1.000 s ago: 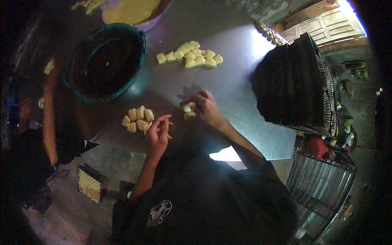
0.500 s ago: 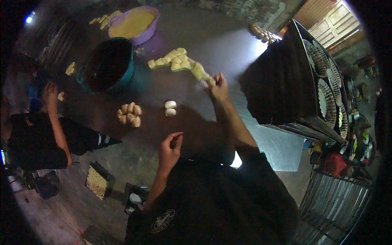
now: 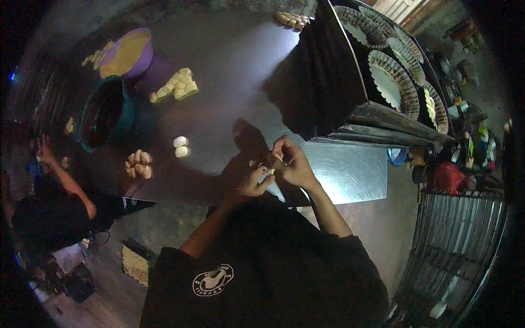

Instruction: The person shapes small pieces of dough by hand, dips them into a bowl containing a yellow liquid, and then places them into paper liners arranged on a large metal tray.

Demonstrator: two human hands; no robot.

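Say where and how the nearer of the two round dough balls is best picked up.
Probably the near ball is best pinched by its left and right sides, coming down from above. It is rounded with its top uncovered, both those sides look free, and the far ball sits close against its far side.

wall: rough, grey, past the table's far edge.
floor: grey, dull, below the table's near edge.
table: smooth metal, dim at left, shiny at right.
cabinet: dark, at the table's right side.
rack: slatted, lower right.
door: pale, partly seen, top right.
light: low overall; white glare on the table, small blue glow far left.
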